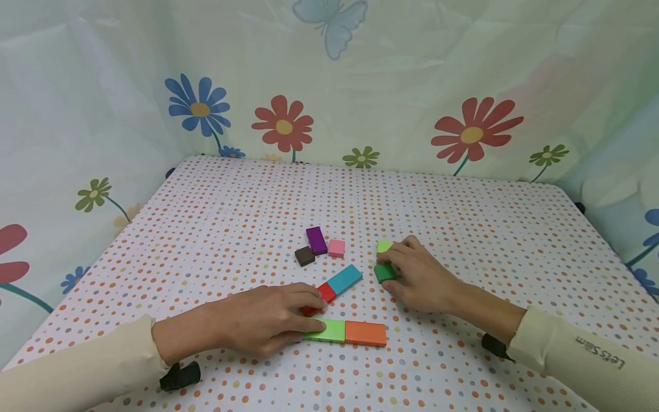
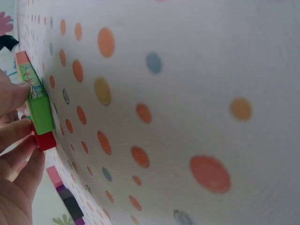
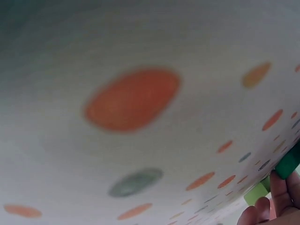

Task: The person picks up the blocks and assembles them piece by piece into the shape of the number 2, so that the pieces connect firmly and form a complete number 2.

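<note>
My left hand [image 1: 270, 317] grips the left ends of two angled rows of blocks. Its thumb lies on a light green block [image 1: 332, 332], and its fingers curl over the far side of a red block [image 1: 326, 293]. A blue block [image 1: 345, 279] continues the red one, and an orange block [image 1: 365, 333] continues the light green one. The left wrist view shows a printed picture on the light green block [image 2: 42, 115]. Farther right, my right hand [image 1: 424, 280] pinches a dark green block [image 1: 384, 272] between thumb and fingers. Just beyond it lies another light green block [image 1: 384, 246], partly covered by fingers.
Purple [image 1: 316, 240], pink [image 1: 336, 248] and dark brown [image 1: 305, 256] blocks lie close together behind the blue block. Everything sits on a dotted cloth [image 1: 247, 217] over the table. A flowered curtain [image 1: 391, 86] hangs behind and at the sides.
</note>
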A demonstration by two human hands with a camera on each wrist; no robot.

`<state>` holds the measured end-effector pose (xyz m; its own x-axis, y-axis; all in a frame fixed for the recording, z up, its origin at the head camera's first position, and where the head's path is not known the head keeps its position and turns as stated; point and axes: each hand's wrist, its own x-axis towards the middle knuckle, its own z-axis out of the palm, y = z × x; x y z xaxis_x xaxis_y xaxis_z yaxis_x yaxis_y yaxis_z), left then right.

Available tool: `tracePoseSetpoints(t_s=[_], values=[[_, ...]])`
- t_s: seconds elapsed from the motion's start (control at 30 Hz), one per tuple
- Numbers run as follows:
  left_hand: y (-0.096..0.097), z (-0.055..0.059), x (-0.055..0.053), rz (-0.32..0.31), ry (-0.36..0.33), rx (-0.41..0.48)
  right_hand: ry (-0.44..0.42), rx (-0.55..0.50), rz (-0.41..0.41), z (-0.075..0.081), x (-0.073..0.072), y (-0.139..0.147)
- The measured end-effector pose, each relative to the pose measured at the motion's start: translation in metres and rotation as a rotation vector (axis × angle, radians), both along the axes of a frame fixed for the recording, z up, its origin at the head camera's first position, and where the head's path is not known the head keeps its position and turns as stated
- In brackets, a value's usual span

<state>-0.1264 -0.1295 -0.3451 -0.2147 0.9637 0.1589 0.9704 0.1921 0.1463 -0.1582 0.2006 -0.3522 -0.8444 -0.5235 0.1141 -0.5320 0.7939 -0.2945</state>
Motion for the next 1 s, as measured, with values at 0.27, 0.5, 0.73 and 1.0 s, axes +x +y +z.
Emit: tracePoseSetpoints(t_s=[0.27,0.5,0.73,1.0], values=[[-0.0002,-0.0003,0.0004,0.008,-0.008,-0.008,-0.005,-0.003,0.007,-0.0014,-0.0002,0.0008],[0.0005,0.0004,0.0007,0.012,-0.016,-0.007,-0.002,0.004,-0.003,-0.0016,-0.0001,0.0013],[0.0009,0.0012,0.0015,0.027,-0.023,-0.021,-0.01,0.005,-0.012,-0.0019,0.0002,0.0012],[0.001,0.0016,0.0018,0.03,-0.021,-0.018,-0.022,0.002,-0.024,-0.0012,0.0006,0.0008]])
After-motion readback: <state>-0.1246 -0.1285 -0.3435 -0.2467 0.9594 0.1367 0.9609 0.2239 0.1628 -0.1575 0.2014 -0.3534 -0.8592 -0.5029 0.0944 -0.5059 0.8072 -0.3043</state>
